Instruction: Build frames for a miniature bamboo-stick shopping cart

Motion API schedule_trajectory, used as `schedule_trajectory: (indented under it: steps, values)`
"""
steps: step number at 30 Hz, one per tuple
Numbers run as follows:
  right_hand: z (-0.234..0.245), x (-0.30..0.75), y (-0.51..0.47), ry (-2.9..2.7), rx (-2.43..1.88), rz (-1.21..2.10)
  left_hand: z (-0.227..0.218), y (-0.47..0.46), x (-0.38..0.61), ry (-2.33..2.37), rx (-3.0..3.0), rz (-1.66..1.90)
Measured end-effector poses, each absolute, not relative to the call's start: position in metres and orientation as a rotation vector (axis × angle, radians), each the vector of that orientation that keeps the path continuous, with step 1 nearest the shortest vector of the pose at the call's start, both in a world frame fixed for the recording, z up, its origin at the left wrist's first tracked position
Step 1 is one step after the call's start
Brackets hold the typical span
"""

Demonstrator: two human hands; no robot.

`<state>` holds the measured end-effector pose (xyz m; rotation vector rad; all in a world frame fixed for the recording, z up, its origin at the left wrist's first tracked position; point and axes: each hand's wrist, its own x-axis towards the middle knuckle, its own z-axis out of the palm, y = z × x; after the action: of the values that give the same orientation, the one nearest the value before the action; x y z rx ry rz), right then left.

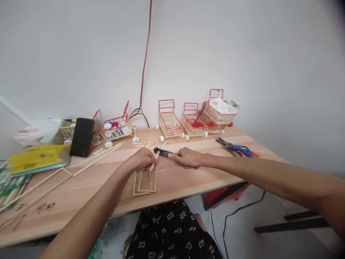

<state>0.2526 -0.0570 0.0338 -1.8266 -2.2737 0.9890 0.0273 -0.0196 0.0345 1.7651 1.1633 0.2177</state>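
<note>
My left hand [144, 159] is closed on a few thin wooden sticks [154, 163] that slant up from its fingers. Wrapped around the dark handles of a pair of cutting pliers [163, 152] is my right hand [187, 157]. The pliers' jaws meet the upper part of the held sticks; whether they are closed through them I cannot tell. Below my left hand, rectangular stick frames [147, 191] lie on the table, partly overlapping. Short cut sticks [147, 145] are scattered just behind the hands.
Small stick-built shopping carts [170, 124] with red handles stand along the wall. Blue-orange pliers [239, 149] lie at the right. At the left are long sticks [101, 157], a black phone [82, 137] leaning on a cart, and a yellow packet [39, 158]. The wooden table's [183, 185] front edge is near my lap.
</note>
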Motion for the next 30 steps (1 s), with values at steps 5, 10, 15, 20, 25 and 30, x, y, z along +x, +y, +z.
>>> schedule_trajectory:
  steps: [5,10,15,20,25,30]
  values:
    - [0.032,0.251,-0.059,-2.281,-1.859,0.954,0.034,-0.024,0.027,1.156,1.793,0.204]
    - [0.038,0.251,-0.060,-2.267,-1.920,0.926,0.030,-0.026,0.028,1.211,1.820,0.250]
    - [0.044,0.254,-0.052,-2.335,-1.930,0.817,0.030,-0.018,0.033,1.275,1.943,0.274]
    - [0.044,0.254,-0.045,-2.292,-1.929,0.913,0.032,-0.011,0.037,1.291,2.003,0.250]
    - [0.039,0.254,-0.046,-2.255,-1.918,0.948,0.032,-0.008,0.036,1.275,2.005,0.215]
    - [0.034,0.254,-0.048,-2.283,-1.918,0.918,0.034,-0.012,0.037,1.262,1.967,0.183]
